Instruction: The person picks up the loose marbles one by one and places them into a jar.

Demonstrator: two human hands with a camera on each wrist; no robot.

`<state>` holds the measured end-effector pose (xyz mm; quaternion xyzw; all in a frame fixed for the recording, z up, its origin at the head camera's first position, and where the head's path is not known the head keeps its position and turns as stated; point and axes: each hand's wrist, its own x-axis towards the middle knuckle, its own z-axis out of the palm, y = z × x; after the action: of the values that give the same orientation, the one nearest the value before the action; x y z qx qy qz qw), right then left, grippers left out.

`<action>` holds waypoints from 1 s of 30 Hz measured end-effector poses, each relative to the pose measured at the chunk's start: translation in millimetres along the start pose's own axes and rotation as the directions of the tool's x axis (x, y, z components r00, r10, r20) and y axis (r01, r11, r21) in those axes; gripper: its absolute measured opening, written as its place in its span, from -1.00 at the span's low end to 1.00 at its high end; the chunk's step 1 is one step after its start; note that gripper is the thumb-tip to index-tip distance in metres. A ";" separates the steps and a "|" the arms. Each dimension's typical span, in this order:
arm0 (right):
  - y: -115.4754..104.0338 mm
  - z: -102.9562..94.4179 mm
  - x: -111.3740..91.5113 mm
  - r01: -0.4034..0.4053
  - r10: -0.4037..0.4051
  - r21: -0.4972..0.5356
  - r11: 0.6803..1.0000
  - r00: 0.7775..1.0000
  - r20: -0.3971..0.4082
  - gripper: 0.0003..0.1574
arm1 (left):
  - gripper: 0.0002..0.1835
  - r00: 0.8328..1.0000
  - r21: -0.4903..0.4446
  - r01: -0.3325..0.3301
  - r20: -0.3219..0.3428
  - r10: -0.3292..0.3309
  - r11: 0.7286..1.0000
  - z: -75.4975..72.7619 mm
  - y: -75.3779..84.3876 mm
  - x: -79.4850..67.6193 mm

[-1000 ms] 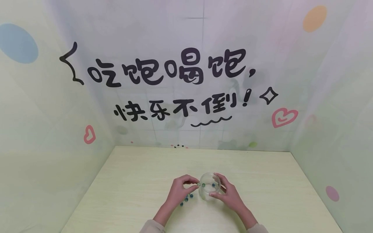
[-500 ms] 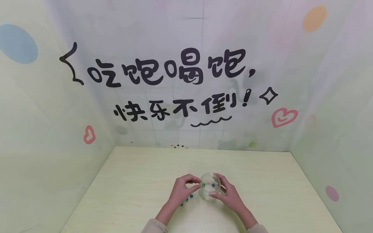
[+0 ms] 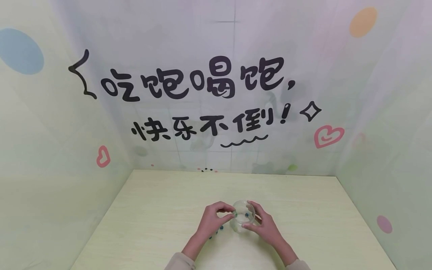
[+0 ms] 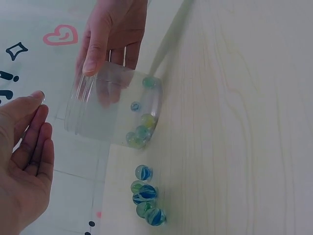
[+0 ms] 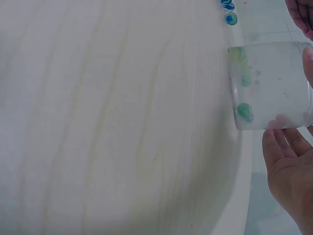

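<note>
My right hand (image 3: 268, 227) holds a clear jar (image 3: 242, 222) upright on the table, thumb on the near side and fingers round the far side. Several green and blue glass marbles (image 4: 143, 132) lie at its bottom. At the jar's left rim my left hand (image 3: 210, 221) pinches a small marble (image 4: 43, 100) between thumb and fingertip, mostly hidden by the fingers. More blue and green marbles (image 4: 147, 192) lie in a short row on the table left of the jar, partly behind the left hand in the head view.
The pale wood-grain table (image 3: 162, 202) runs back to a printed wall sheet (image 3: 189, 157) with black lettering. Similar sheets stand along the left side (image 3: 50, 150) and the right side (image 3: 388, 150).
My left hand has moved slightly right with the pinched marble, from beside the jar to its rim. The right hand and the jar have stayed put.
</note>
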<state>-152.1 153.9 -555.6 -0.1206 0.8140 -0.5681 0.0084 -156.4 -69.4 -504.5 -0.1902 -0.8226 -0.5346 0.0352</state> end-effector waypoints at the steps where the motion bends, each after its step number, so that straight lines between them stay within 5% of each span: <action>1: 0.2 0.1 0.0 0.001 -0.001 0.000 1.000 1.000 0.000 -0.07 | -0.85 1.000 0.000 -0.002 0.000 0.002 1.000 0.3 0.2 0.1; 30: 1.1 -0.4 0.1 0.017 -0.017 0.019 1.000 1.000 -0.009 -0.07 | -0.85 1.000 0.020 -0.004 0.026 0.004 1.000 6.4 3.7 6.5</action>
<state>-152.5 154.5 -556.4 -0.1247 0.8076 -0.5765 0.0011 -160.2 -60.6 -502.4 -0.1983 -0.8280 -0.5238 0.0276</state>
